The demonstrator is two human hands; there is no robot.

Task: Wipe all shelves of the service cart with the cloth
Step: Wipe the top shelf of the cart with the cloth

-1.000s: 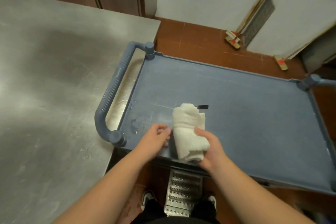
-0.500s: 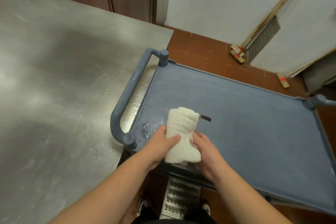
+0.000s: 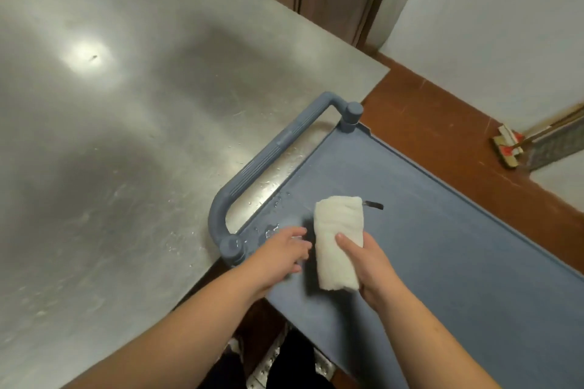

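- The cloth (image 3: 339,243), white and folded into a thick roll, lies on the cart's top shelf (image 3: 458,262) near its front left corner, long axis running away from the person.
- The right hand (image 3: 366,265) grips the cloth from its right side, thumb laid across the top, fingers hidden beneath or behind the roll.
- The left hand (image 3: 281,254) sits just beside the cloth on its left, apart from it, fingers relaxed and extended, holding nothing; whether it touches the shelf I cannot tell.
- Water drops (image 3: 271,230) glisten on the shelf by the left hand's fingertips.
- A small dark mark (image 3: 374,205) shows on the shelf just past the cloth's far right corner.
- The cart's handle (image 3: 252,174) curves over the edge of the steel table (image 3: 110,136), which stands to the left, touching or just beside the cart.
- A broom head (image 3: 505,148) rests on the red floor (image 3: 442,123) by the far wall.
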